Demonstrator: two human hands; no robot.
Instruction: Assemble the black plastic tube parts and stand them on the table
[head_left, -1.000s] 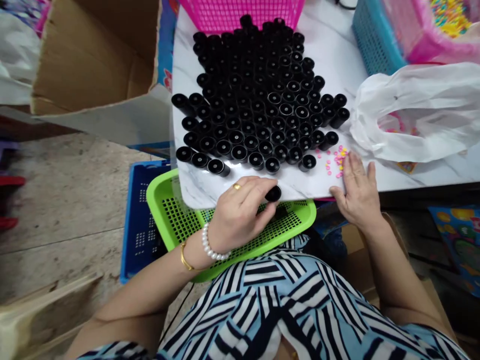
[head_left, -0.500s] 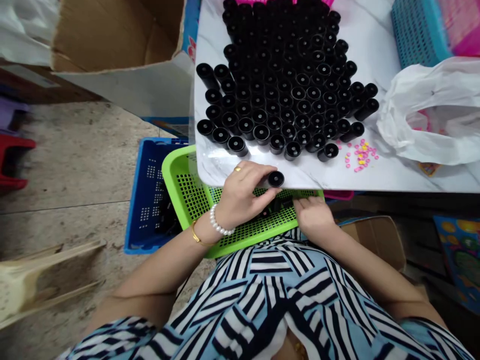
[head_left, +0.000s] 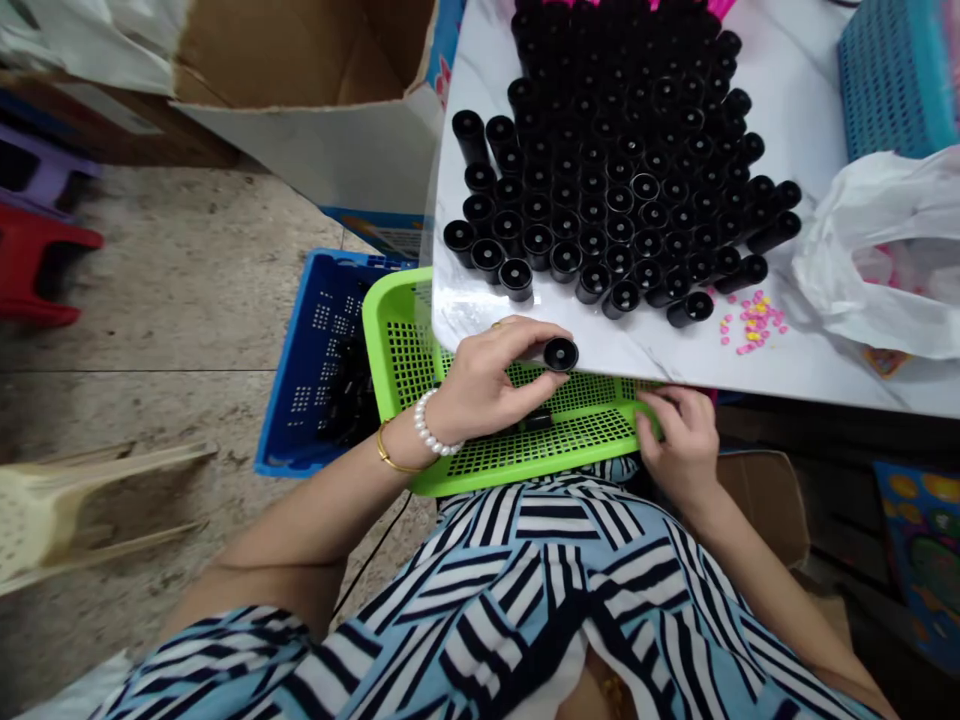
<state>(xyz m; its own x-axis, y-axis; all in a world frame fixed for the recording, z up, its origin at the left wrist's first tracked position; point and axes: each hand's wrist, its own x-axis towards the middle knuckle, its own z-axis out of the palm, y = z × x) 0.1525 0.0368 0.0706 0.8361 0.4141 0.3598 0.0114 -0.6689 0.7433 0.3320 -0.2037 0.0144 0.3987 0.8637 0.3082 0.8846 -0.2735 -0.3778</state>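
My left hand, with a pearl bracelet and a gold bangle at its wrist, pinches a black tube between thumb and fingers. The tube's round end faces up, just off the table's front edge. Beneath it lies a green plastic basket, partly under the table, with a few dark pieces inside. At the basket's right end is my right hand, its fingers bent and thumb apart, beside the rim; I see nothing held in it. Many similar black tubes stand packed together on the white marbled table.
A blue crate holding black pieces sits on the floor at left, below an open cardboard box. Small pink and yellow bits, a white plastic bag and a blue basket are at right. A red stool stands far left.
The view has shifted, moving the table rightward in the picture. My right hand has moved from inside the green basket to its right rim. My left hand still holds the black tube.
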